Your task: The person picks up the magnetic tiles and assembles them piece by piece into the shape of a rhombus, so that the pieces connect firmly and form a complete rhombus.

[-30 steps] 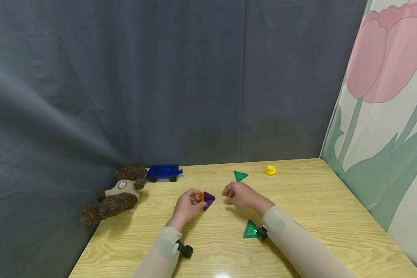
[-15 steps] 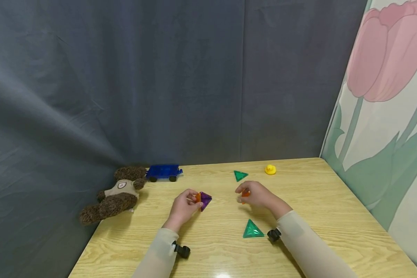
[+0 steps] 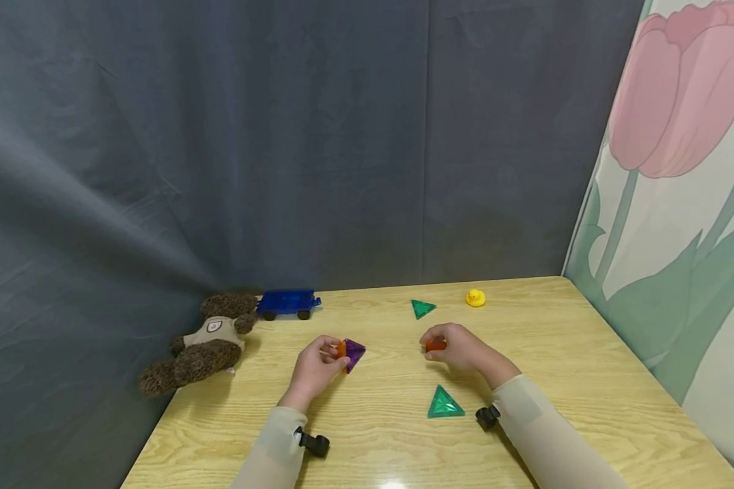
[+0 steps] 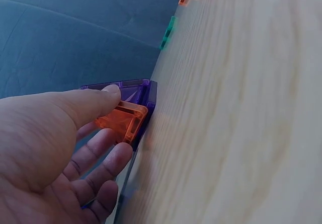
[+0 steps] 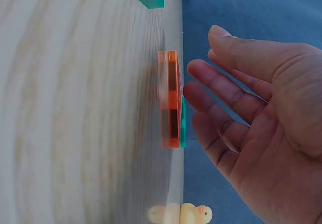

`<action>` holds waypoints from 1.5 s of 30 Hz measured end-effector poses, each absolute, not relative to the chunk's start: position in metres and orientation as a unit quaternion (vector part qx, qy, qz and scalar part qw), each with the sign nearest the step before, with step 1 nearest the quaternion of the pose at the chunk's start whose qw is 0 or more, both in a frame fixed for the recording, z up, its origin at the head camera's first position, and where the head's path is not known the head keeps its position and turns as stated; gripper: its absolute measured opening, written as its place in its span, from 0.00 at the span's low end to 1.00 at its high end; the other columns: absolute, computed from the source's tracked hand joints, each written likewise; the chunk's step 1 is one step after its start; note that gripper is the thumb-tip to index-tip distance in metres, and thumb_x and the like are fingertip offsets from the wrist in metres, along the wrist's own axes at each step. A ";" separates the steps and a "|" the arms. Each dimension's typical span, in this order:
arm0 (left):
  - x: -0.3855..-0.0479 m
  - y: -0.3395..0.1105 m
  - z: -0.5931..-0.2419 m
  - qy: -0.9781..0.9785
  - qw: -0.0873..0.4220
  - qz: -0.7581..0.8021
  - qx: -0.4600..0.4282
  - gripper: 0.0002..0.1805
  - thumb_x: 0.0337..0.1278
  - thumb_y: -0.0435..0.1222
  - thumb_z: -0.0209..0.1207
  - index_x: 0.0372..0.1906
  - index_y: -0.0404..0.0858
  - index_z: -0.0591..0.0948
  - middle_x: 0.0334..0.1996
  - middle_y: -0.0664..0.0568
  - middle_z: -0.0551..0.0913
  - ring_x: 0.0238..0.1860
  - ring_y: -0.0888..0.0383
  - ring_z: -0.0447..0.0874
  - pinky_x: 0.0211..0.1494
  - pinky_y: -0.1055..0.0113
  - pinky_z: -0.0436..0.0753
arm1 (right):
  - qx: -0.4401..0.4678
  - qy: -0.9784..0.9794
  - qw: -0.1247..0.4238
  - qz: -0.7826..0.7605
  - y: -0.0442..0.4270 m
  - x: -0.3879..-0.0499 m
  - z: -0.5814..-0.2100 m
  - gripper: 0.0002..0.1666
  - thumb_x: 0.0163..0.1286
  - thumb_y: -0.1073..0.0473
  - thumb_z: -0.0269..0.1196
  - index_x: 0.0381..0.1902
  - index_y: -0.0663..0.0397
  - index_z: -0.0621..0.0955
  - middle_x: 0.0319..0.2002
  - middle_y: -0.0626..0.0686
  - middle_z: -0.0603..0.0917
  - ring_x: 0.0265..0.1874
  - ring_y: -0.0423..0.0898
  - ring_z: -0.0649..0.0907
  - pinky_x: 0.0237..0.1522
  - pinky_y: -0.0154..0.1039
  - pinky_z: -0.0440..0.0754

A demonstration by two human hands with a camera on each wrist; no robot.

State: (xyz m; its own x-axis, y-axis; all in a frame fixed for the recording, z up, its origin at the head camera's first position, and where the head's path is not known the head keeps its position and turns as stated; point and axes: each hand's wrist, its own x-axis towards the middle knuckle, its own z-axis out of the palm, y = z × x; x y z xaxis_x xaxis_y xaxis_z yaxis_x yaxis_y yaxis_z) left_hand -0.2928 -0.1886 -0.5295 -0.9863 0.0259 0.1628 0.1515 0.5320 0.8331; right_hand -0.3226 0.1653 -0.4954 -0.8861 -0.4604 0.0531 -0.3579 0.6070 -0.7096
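Observation:
My left hand (image 3: 315, 370) pinches a purple translucent triangular tile (image 3: 355, 354) together with an orange tile (image 4: 123, 121). Both stand tilted just above or on the table, and the thumb lies over them in the left wrist view. My right hand (image 3: 459, 346) hovers beside another orange tile (image 5: 172, 100), which lies flat on the table. A small gap shows between its bent, loose fingers and that tile in the right wrist view. Nearer the person lies a green triangular tile (image 3: 444, 403), flat. A second green triangle (image 3: 423, 309) lies farther back.
A brown teddy bear (image 3: 211, 343) lies at the table's left edge. Beside it stands a blue wheeled wagon (image 3: 287, 303) by the dark curtain (image 3: 342, 170). A yellow rubber duck (image 3: 475, 297) sits at the back right of the wooden table (image 3: 587, 380).
My left hand has drawn left with the purple and orange tiles. My right hand has moved right, and the orange tile near it, hidden at first, now lies flat.

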 end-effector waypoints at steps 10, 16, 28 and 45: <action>-0.294 -0.195 -0.530 -0.869 0.084 -0.486 -0.035 0.18 0.61 0.38 0.75 0.53 0.44 0.84 0.40 0.53 0.83 0.38 0.57 0.82 0.43 0.60 0.85 | -0.220 0.902 0.079 -0.363 0.167 -0.323 -0.500 0.11 0.70 0.65 0.72 0.49 0.51 0.89 0.46 0.45 0.88 0.50 0.46 0.84 0.62 0.56 0.80; -0.293 -0.195 -0.529 -0.864 0.084 -0.495 -0.035 0.18 0.61 0.37 0.75 0.53 0.43 0.84 0.40 0.52 0.83 0.37 0.56 0.82 0.43 0.60 0.85 | -0.209 0.907 0.067 -0.360 0.172 -0.323 -0.501 0.17 0.67 0.75 0.70 0.50 0.54 0.88 0.45 0.47 0.88 0.48 0.48 0.84 0.60 0.54 0.82; -0.293 -0.194 -0.531 -0.864 0.089 -0.495 -0.033 0.17 0.61 0.37 0.74 0.53 0.44 0.84 0.40 0.52 0.83 0.38 0.56 0.82 0.43 0.59 0.85 | -0.206 0.909 0.044 -0.359 0.193 -0.332 -0.507 0.20 0.59 0.80 0.72 0.47 0.60 0.87 0.42 0.51 0.85 0.40 0.49 0.82 0.47 0.46 0.85; -0.295 -0.197 -0.535 -0.864 0.088 -0.495 -0.032 0.18 0.61 0.38 0.75 0.54 0.44 0.84 0.40 0.52 0.82 0.38 0.57 0.83 0.44 0.59 0.86 | -0.162 0.910 0.063 -0.378 0.223 -0.341 -0.511 0.22 0.57 0.73 0.78 0.50 0.60 0.87 0.50 0.56 0.84 0.42 0.50 0.82 0.43 0.43 0.86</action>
